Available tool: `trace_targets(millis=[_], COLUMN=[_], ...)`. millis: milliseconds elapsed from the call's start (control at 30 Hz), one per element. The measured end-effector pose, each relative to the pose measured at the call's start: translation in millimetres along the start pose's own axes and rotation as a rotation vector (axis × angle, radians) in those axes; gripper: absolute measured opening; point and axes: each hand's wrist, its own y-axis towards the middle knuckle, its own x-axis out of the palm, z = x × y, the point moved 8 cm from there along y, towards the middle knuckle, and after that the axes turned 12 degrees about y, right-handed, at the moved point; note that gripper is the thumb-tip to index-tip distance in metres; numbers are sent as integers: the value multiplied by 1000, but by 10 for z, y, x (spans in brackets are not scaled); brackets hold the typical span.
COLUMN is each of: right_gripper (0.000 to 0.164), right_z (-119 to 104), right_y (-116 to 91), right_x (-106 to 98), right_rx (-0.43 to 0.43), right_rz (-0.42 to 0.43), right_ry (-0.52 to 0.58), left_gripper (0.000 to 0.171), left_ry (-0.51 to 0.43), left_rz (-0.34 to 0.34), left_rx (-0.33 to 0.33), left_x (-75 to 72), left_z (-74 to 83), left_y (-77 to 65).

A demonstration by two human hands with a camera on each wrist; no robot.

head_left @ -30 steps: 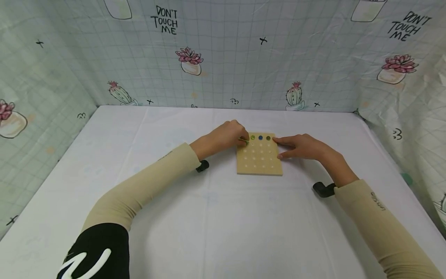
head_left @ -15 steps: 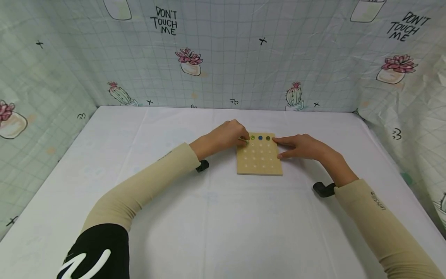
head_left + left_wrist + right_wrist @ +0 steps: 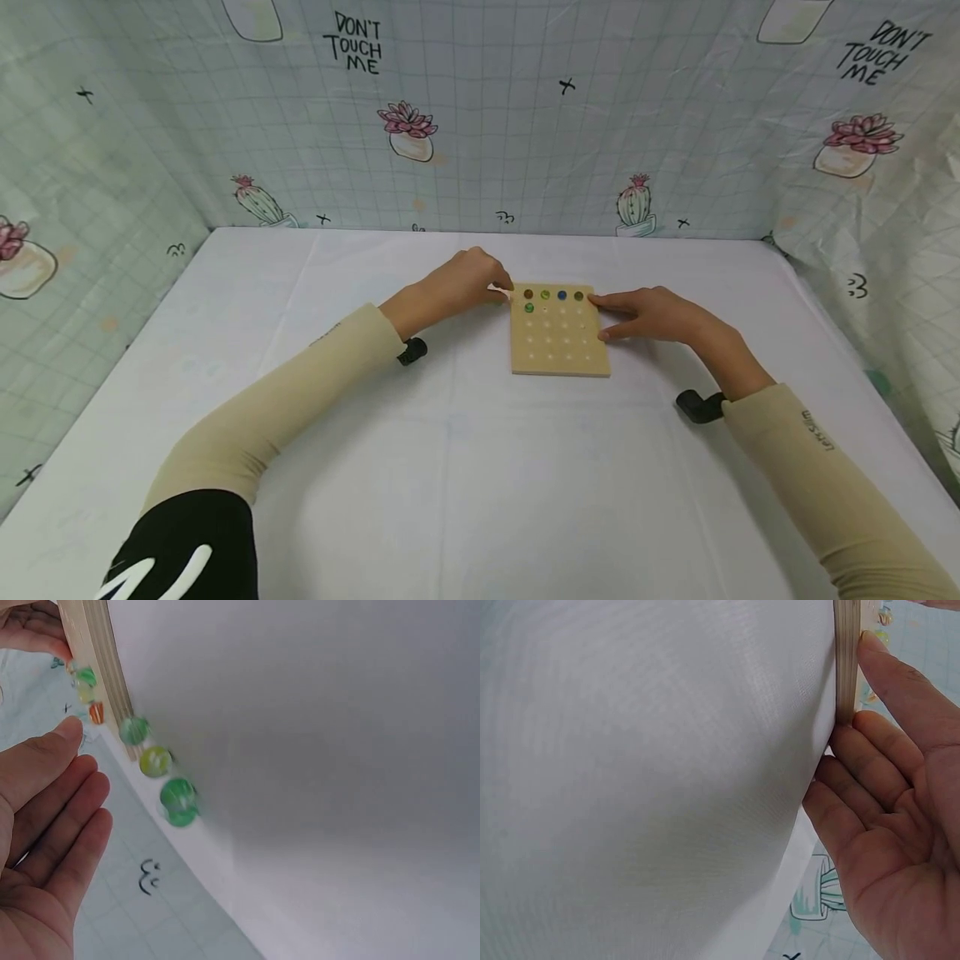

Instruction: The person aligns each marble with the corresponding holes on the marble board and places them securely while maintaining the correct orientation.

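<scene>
A square wooden board point(image 3: 558, 333) with rows of small pits lies on the table. Several glass marbles, one of them blue point(image 3: 562, 295), sit along its far row, and a green marble point(image 3: 529, 308) is in the second row. My left hand point(image 3: 465, 282) is just off the board's far left corner, its fingers loosely bent. In the left wrist view nothing shows between that thumb and the fingers. Beyond the fingertips are a yellow-green marble point(image 3: 155, 761) and a larger green marble point(image 3: 178, 802). My right hand point(image 3: 648, 315) touches the board's right edge with extended fingers and thumb.
White cloth covers the table point(image 3: 450, 467). Behind it hangs a curtain point(image 3: 495, 117) printed with potted plants. Dark wrist cameras stick out below both cuffs.
My left hand has drawn back leftward off the board, uncovering a brown marble in the far row and the green one in the second row. The right hand stays at the edge.
</scene>
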Motion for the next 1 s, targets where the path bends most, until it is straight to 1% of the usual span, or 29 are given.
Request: trace_targets(millis=[333,500,667,767,900,1000], right_gripper=[77,77,77,77,77,78], right_z=[-29,-45,-67,-70,-58,-44], right_y=[-29,-37,-47,-46,-35,-36], right_x=[-2,-1,-4,-8,-4,-11], right_rx=[0,-4,-4,-7,-12,-8], right_rz=[-2,-3,-5,-2,-1,-2], right_ry=[3,0,2,6,14,18], left_gripper=[19,20,22,22,22,21], left_ry=[23,9,-13,-56,-116,-125], left_rz=[-27,-46,-74,-92,-120,-151], left_rx=[-74,-65,-55,-51,-36,-25], left_x=[-32,-30,-49,-58,-60,-38], left_z=[-343,-455,-546,-595,-622,-624], left_y=[-202,-242,-205,-148,-71,-4])
